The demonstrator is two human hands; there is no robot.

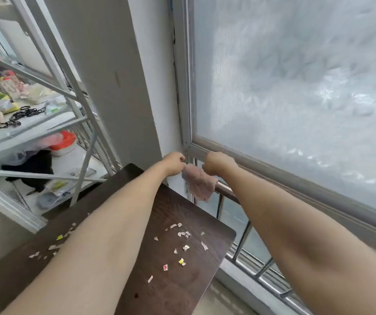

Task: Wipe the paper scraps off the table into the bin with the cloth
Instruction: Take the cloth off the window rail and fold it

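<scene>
Both hands met at the centre of the frame, above the far corner of the dark brown wood-grain counter (182, 280): the left hand (174, 164) was closed in a fist on one upper edge of the small, fuzzy, pale pink cloth (199, 184), and the right hand (216, 163) was closed on the other edge, so that the cloth hung limp between and below them, draped against the shiny metal railing (226, 192) under the frosted window (296, 87). The torn paper scraps (182, 242) (white, pink and yellow bits) lay scattered over the lower centre of the counter, with more at the lower left beside the left forearm, all of them well apart from the cloth. No bin showed anywhere in the frame, so its place could not be told. The step in hand looked like taking the cloth off the railing. To do it well, the cloth probably wanted lifting clear of the rail rather than dragging, then bunching into one hand as a broad flat pad. The scraps were light and would likely scatter under a fast or loose stroke, so long, slow sweeps from the far edge toward one counter edge seemed wiser, with the bin set below that edge first. The cluttered grey metal shelf (34, 133) at the left of the frame was no part of the job.
</scene>
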